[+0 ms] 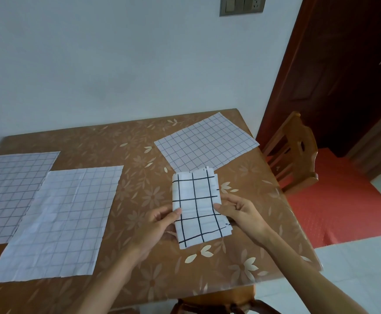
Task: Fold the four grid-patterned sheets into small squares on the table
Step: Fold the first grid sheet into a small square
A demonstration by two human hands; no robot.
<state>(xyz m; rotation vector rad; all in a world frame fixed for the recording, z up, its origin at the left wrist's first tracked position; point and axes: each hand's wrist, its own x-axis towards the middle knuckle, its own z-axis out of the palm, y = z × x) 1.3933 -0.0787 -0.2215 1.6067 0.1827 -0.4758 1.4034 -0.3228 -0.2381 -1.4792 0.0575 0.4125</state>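
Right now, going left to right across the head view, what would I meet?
flat sheet at the left edge → creased flat sheet → left hand → folded bold-grid sheet → right hand → wooden chair

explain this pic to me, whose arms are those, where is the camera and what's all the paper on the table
No machine here. One camera sits on a person's head, looking forward and down, so the arms are that person's own. The left hand and right hand each pinch a side of a folded sheet with bold black grid lines, over the table. Three more grid sheets lie flat, unfolded: the left sheet, the middle sheet overlapping it, and the far sheet by the right corner.
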